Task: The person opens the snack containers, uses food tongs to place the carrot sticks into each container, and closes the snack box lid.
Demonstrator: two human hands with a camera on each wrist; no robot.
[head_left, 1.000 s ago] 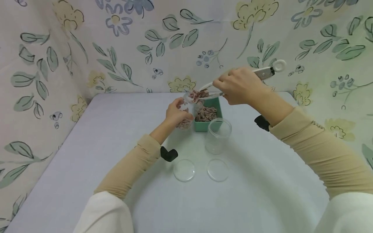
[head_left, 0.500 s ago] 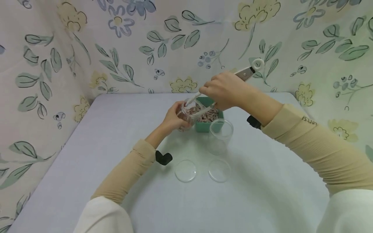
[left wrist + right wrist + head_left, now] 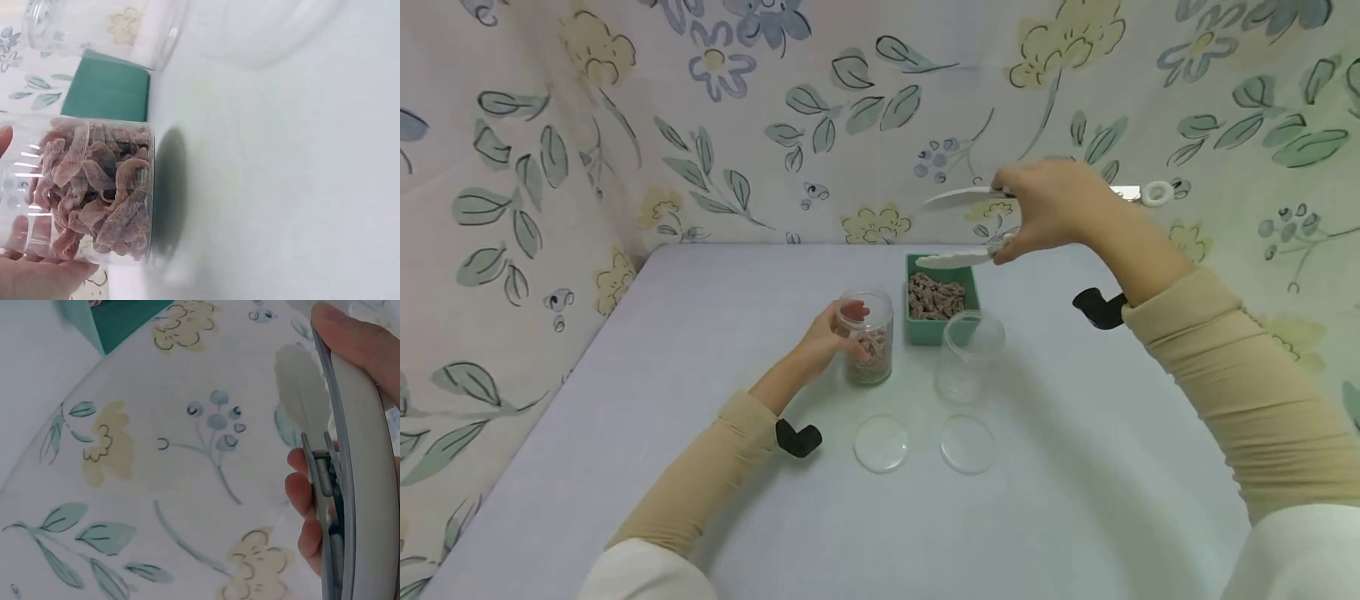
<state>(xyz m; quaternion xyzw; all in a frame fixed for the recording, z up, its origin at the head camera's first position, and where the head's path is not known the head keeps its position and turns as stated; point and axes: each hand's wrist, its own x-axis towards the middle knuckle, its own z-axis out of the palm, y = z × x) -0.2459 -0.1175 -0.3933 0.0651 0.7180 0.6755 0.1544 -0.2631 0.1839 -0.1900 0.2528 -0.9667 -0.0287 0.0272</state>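
My left hand (image 3: 816, 346) grips a clear plastic jar (image 3: 882, 354), its fingers and thumb around the upper side. Pinkish-brown strips of what looks like dried meat (image 3: 94, 187) fill the lower part of this jar. Its base is at or just above the table; I cannot tell if it touches. Up at the right, my right hand (image 3: 1060, 208) holds white-tipped tongs (image 3: 958, 260) with the two arms spread and no strip between them. Below the tongs is a green box (image 3: 925, 332) holding more strips (image 3: 934, 298).
A second clear jar (image 3: 972, 367), with no strips visible in it, stands in front of the green box. Two clear round lids (image 3: 881, 444) lie side by side nearer me. A flowered curtain (image 3: 850, 125) hangs behind the table (image 3: 737, 533).
The tongs let the strips go into the jar, then rose away up and right, spread apart. My left hand brought the jar from a tilt to upright and lowered it towards the table.
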